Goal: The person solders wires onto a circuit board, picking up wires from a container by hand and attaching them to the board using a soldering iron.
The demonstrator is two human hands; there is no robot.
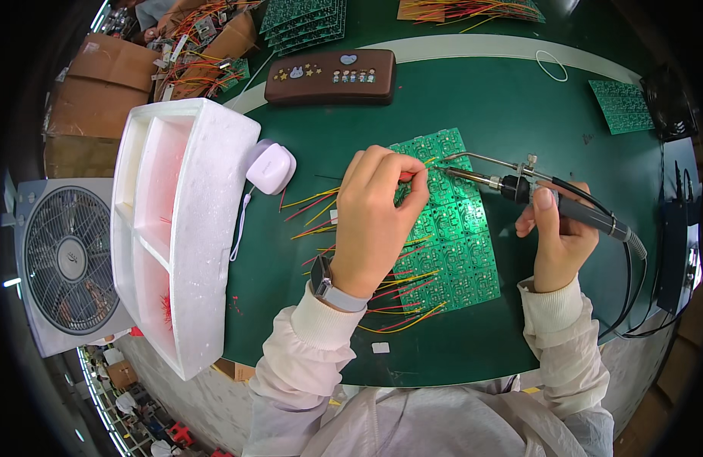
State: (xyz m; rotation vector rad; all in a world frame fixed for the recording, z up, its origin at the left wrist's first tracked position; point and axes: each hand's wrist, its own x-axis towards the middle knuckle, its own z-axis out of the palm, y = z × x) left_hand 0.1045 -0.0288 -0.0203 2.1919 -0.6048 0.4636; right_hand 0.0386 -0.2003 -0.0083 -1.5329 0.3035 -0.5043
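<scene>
A green circuit board panel (466, 259) lies on the table in front of me, divided into several small boards. My left hand (373, 217) is over its left side, thumb and forefinger pinched on a red wire (405, 177). In my right hand (561, 240) is a soldering iron (584, 212), its tip at the board's upper part, close to the left fingertips. A thin metal solder-feed tube (485, 158) is clamped along the iron and ends near the same spot. Red and yellow wires (405, 280) stick out from the panel's left edge. My left palm hides part of the panel.
At left stand a white foam box (214, 167) with compartments holding red bits, a lilac case (272, 169) and a fan (71, 259). Behind are a brown pencil case (330, 78), stacked boards (304, 23) and wire bundles (473, 11). Cables (633, 297) trail at right.
</scene>
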